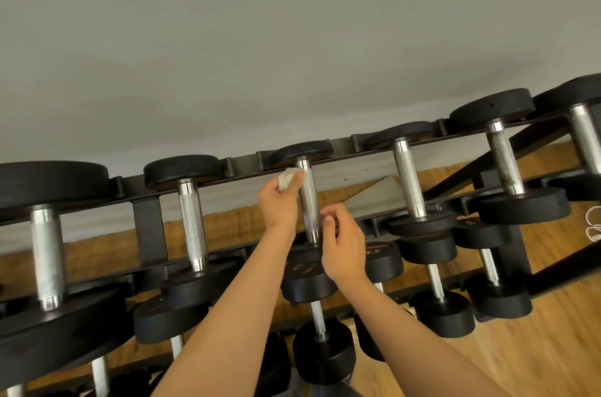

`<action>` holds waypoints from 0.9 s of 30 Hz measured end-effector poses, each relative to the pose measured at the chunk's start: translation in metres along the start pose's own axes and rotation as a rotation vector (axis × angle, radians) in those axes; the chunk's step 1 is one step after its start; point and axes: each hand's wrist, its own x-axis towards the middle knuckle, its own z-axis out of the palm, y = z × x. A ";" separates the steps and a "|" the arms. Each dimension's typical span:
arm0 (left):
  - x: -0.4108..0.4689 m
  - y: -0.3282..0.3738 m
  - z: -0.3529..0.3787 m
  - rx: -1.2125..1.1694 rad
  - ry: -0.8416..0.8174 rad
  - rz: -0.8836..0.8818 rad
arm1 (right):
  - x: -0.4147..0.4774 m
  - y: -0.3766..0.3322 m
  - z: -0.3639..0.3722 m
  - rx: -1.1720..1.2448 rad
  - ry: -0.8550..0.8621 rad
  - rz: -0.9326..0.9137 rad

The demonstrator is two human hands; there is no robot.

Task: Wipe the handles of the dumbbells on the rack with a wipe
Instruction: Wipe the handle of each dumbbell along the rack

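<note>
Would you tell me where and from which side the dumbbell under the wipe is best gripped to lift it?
Grip the knurled handle at its middle, coming from above on the near side. It spans the open gap between the rack rails, while the smooth, wide black heads sit on them. The left hand holds the wipe at its far end.

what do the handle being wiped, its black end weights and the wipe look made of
Handle: metal, likely chromed steel; shiny smooth ends, knurled grey middle.
End weights: matte black, probably rubber or urethane coating; dull, no glare.
Wipe: thin white tissue or nonwoven cloth, crumpled in the left hand.
</note>
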 end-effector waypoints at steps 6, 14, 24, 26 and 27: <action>-0.002 -0.007 -0.015 0.116 -0.070 0.028 | 0.000 0.001 0.001 -0.009 -0.009 0.007; -0.011 -0.023 -0.021 0.333 -0.269 0.053 | -0.001 0.000 0.001 0.009 0.005 0.011; -0.016 -0.025 -0.042 0.316 -0.247 0.107 | 0.000 0.001 0.001 0.007 0.002 0.015; -0.020 -0.026 -0.044 0.351 -0.345 0.043 | 0.000 0.001 0.001 0.005 -0.003 0.011; -0.022 -0.027 -0.043 0.387 -0.407 0.004 | 0.000 0.001 0.001 -0.003 -0.006 0.010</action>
